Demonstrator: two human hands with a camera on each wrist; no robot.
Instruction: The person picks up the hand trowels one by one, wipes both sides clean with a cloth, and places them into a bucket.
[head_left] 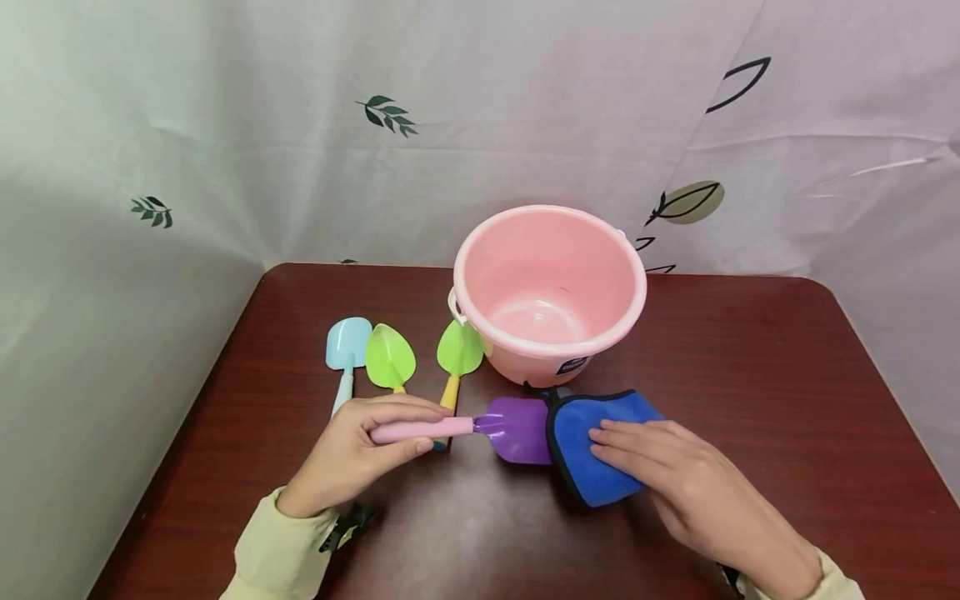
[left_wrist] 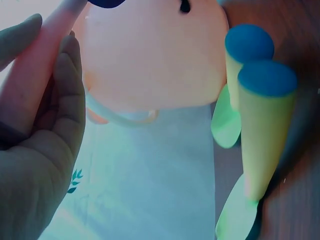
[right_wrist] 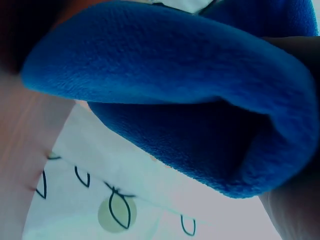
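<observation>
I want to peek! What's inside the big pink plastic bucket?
The pink plastic bucket looks empty: only its smooth bare bottom shows. The near inner wall is hidden by the rim.

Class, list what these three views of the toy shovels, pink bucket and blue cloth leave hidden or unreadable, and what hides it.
- Head view: the purple plastic shovel blade has its right edge under the blue fleece cloth.
- Head view: the dark label on the pink plastic bucket is too small to read.
- Right wrist view: the cloth fills the frame, hiding the right hand's fingers.
- Left wrist view: the purple blade is cut off by the top edge.
</observation>
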